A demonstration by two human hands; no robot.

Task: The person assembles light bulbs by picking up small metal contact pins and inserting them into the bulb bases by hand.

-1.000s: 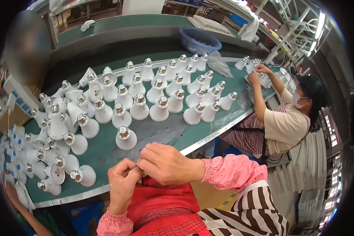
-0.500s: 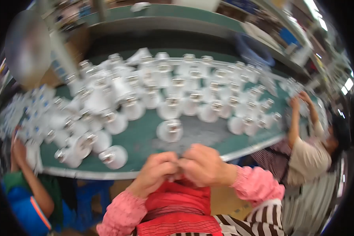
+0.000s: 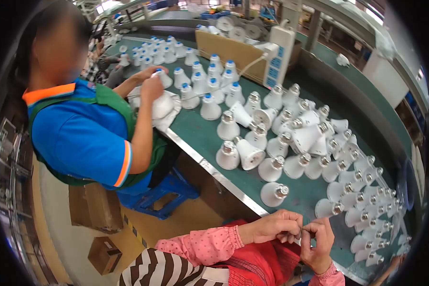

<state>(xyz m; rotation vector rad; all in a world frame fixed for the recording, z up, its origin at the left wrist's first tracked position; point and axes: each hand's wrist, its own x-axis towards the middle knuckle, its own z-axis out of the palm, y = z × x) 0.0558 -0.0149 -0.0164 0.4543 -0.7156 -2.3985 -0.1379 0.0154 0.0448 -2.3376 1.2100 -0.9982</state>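
In the lower middle of the frame, the left hand (image 3: 270, 228) and the right hand (image 3: 317, 245) meet before the red apron (image 3: 262, 263). The fingers of each hand are bent and pressed together at the tips; if something small is pinched there, I cannot tell. Nearest to the left hand is one bulb (image 3: 272, 194), which is on the bench (image 3: 195, 131) near its edge, with the metal cap toward the right. Another bulb (image 3: 327, 208) is just above the right hand in the frame. Many more bulbs (image 3: 307, 138) are crowded from the centre to the right side, some standing, some tilted against others. At the upper left, a co-worker in a blue shirt (image 3: 88, 128) has the hands at a bulb with a blue top (image 3: 164, 78), beside a white cloth (image 3: 169, 107). A power strip (image 3: 277, 62) stands by a cardboard box (image 3: 233, 55) at the upper middle.
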